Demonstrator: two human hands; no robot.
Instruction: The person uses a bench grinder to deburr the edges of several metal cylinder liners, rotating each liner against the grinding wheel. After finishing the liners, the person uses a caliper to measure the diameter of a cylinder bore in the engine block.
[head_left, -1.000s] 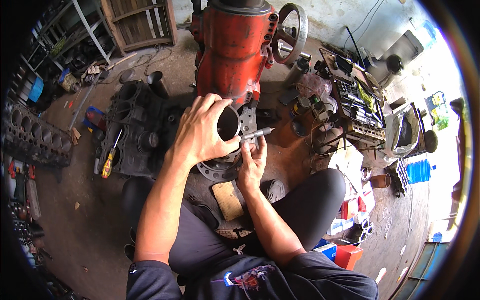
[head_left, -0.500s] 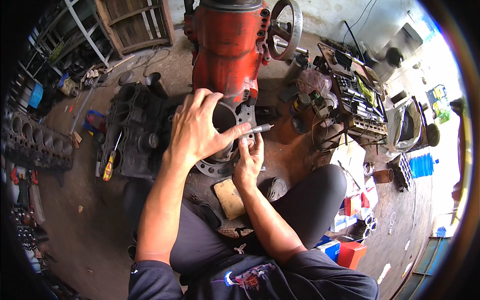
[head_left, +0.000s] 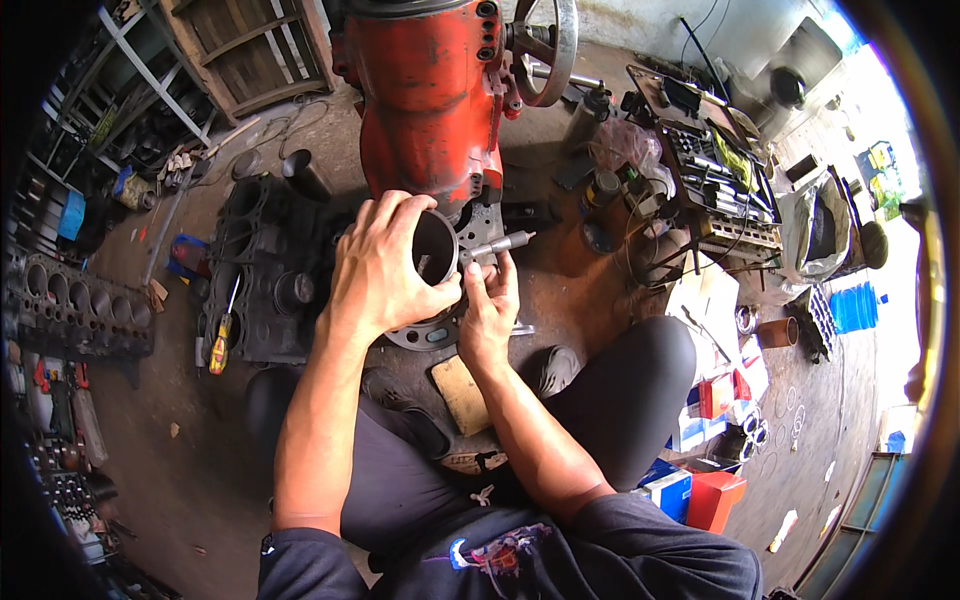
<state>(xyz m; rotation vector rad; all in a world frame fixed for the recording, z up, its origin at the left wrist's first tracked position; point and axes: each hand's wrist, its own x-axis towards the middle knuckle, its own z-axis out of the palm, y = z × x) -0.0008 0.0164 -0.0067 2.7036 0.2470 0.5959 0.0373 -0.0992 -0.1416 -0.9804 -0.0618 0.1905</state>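
My left hand (head_left: 378, 262) is wrapped round the outside of a metal cylinder liner (head_left: 452, 232), its thumb near the rim closest to me. The liner's dark round mouth faces up toward me. At its right side, my right hand (head_left: 488, 308) pinches a silver micrometer (head_left: 505, 243) between thumb and fingers. The micrometer's barrel points right and slightly away, and its other end lies against or close to the liner's rim; which one I cannot tell. Under the liner is a flat metal plate with holes (head_left: 425, 337), partly covered by my hands.
A red machine (head_left: 425, 100) with a handwheel (head_left: 547, 50) stands straight ahead. Engine blocks (head_left: 255, 300) lie left, a yellow-handled screwdriver (head_left: 219, 345) on one. A tool-covered bench (head_left: 715, 170) stands right. A yellowish block (head_left: 462, 395) lies between my feet; boxes (head_left: 712, 500) lie right.
My left thumb has come off the micrometer and moved down to the liner's rim. The micrometer now tilts more upward to the right. The whole view has shifted slightly.
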